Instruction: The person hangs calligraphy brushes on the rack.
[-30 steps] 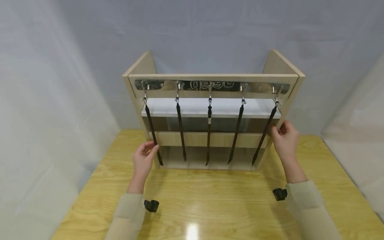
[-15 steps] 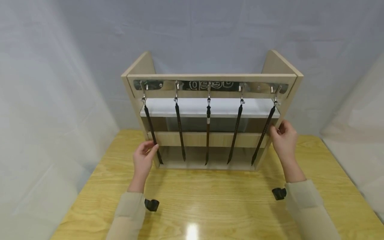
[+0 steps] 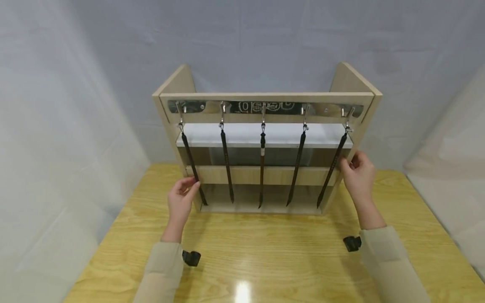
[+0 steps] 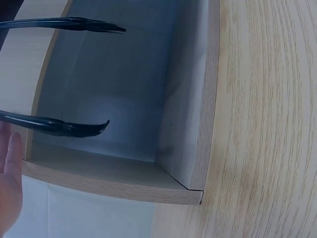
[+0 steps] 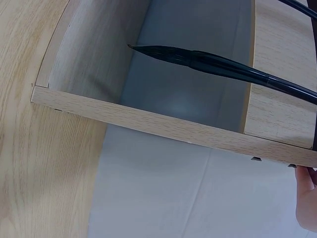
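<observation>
Several dark calligraphy brushes (image 3: 262, 162) hang tip-down from a metal hook rail (image 3: 212, 107) across a small wooden shelf unit (image 3: 265, 174). In the head view my left hand (image 3: 181, 202) holds the unit's left side, its thumb overlapping the leftmost brush (image 3: 188, 153). My right hand (image 3: 359, 176) grips the front edge of the right side panel (image 3: 365, 113), thumb inward, just outside the rightmost brush (image 3: 333, 164). The left wrist view catches a bent brush tip (image 4: 84, 130) beside the hand; a straight, pointed tip (image 5: 163, 53) appears in the right wrist view.
The unit stands upright on a wood-grain table (image 3: 242, 244). A white inner shelf (image 3: 242, 134) lies behind the brushes, and the lower compartment (image 3: 250, 198) is open at the front. Pale cloth (image 3: 242, 42) hangs behind and at both sides.
The shelf unit and its brushes have shifted very slightly left in the head view. The brush tips show tiny movement; both hands keep their places on the unit.
</observation>
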`<act>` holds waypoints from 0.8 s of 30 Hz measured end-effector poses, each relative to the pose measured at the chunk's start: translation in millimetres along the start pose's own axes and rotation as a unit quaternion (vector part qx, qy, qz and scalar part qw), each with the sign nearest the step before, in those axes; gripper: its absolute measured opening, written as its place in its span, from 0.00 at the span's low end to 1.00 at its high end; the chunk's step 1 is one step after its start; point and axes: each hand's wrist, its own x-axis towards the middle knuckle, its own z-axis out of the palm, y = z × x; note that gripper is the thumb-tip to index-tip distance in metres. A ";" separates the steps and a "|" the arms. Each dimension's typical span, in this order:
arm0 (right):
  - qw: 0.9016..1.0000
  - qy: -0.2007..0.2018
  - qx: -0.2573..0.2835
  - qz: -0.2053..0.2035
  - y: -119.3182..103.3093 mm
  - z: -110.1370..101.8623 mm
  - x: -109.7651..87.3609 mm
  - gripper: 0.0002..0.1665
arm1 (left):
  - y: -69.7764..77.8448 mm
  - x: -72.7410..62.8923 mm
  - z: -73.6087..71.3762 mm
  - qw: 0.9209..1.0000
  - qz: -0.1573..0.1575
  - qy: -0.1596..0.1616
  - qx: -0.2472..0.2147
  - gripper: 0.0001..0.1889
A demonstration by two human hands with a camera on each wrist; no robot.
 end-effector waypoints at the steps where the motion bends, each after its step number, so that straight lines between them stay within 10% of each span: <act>1: 1.000 0.000 0.001 0.000 -0.2 0.1 0.0 0.11 | -0.1 0.0 -0.2 1.000 0.002 -0.001 0.001 0.07; 24: 1.000 0.003 0.019 0.001 -1.5 -1.1 -1.2 0.11 | 1.5 -2.4 0.1 1.000 0.005 -0.006 0.013 0.06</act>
